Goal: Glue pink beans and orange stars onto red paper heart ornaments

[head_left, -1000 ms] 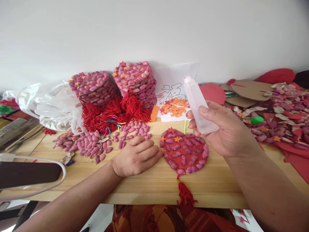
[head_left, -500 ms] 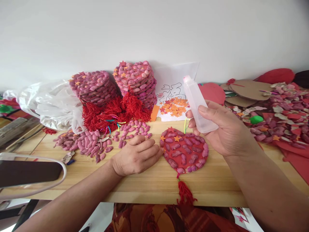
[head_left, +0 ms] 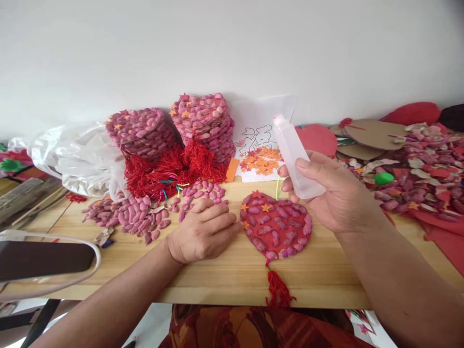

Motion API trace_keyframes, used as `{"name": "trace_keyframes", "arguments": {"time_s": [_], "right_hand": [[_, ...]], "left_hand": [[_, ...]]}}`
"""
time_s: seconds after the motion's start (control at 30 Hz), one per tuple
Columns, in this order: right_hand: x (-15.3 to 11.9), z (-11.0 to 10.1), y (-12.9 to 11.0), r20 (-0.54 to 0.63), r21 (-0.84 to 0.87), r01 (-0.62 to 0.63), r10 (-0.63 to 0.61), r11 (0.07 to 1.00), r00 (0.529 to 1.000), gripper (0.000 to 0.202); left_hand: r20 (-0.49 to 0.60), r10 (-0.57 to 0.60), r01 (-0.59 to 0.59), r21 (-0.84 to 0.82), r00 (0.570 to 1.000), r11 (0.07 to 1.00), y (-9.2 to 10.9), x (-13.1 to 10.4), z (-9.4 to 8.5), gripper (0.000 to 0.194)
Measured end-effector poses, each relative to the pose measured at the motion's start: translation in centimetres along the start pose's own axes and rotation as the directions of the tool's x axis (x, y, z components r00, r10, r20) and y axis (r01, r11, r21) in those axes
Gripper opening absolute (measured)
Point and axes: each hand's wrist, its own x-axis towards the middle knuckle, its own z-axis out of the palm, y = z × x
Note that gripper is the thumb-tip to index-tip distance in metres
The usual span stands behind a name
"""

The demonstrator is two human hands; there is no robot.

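Note:
My right hand (head_left: pixel 331 188) is closed around a translucent white squeeze bottle (head_left: pixel 297 157), held tilted above the table with its pinkish tip up. Below it lies a round red disc (head_left: pixel 266 233) covered with pink peanuts, with a few paper stars at its upper left. A red tassel (head_left: pixel 279 290) hangs from the disc's near side, and a yellow-green cord (head_left: pixel 278 187) shows at its far side. My left hand (head_left: pixel 206 232) rests on the table with curled fingers, its fingertips at the disc's left edge. Whatever those fingers may hold is hidden.
Two stacks of peanut-covered discs (head_left: pixel 205 116) with red tassels stand by the wall. Loose pink peanuts (head_left: pixel 136 215) lie at left, near a plastic bag (head_left: pixel 87 159) and a dark phone-like device (head_left: pixel 43 256). Paper stars (head_left: pixel 263 160) sit on white paper. Cardboard discs (head_left: pixel 373 135) are at right.
The bottle and my right hand have shifted very slightly left. My left hand stays beside the disc, its fingertips drawn back a little. The disc has not moved.

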Motion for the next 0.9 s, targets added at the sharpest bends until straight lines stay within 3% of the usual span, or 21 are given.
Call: {"name": "trace_keyframes", "arguments": {"time_s": [0.9], "right_hand": [[-0.11,-0.02,-0.02,0.002,0.0,0.004,-0.004,1.0,1.0,0.025]], "left_hand": [[0.037,-0.028,0.03,-0.069,0.999,0.997,0.1,-0.06,0.62,0.021]]}}
